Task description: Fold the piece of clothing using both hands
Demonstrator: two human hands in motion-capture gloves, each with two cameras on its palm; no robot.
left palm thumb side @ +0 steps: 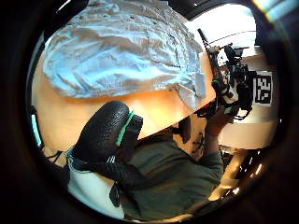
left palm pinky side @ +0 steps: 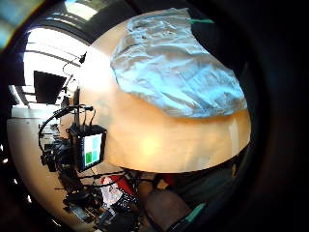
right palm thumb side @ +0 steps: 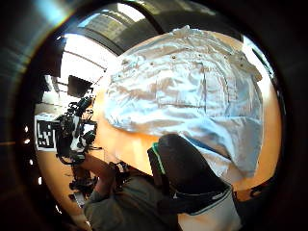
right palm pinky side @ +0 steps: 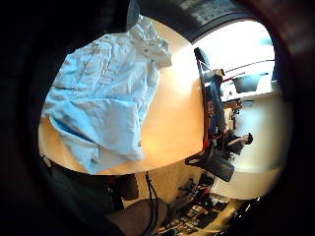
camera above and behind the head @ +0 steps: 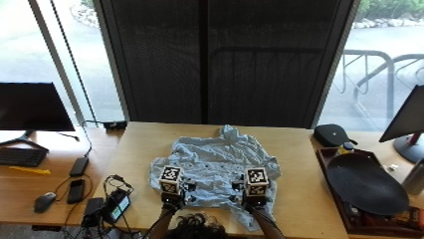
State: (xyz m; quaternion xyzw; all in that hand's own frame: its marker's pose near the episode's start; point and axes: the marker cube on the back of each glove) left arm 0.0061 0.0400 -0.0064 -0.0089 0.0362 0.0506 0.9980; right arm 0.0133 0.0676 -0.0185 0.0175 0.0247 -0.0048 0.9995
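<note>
A light blue button shirt [camera above and behind the head: 215,167] lies spread and creased on the wooden table [camera above and behind the head: 139,144], collar toward the far side. My left hand [camera above and behind the head: 172,198] hovers at the shirt's near left hem, and my right hand [camera above and behind the head: 256,200] at its near right hem. In the left thumb side view my black thumb [left palm thumb side: 105,133] hangs relaxed above bare wood, just short of the shirt [left palm thumb side: 121,46], and holds nothing. The right thumb [right palm thumb side: 180,168] hangs over the near edge of the shirt [right palm thumb side: 192,91] without pinching cloth. Both little finger side views show the shirt [left palm pinky side: 174,72] [right palm pinky side: 103,98] lying untouched.
A small screen device [camera above and behind the head: 118,206] with cables sits at the table's near left corner. To the right stand a black oval tray [camera above and behind the head: 364,184], a black pouch [camera above and behind the head: 331,134] and a bottle. A side desk on the left carries a monitor [camera above and behind the head: 33,107], a keyboard and a mouse.
</note>
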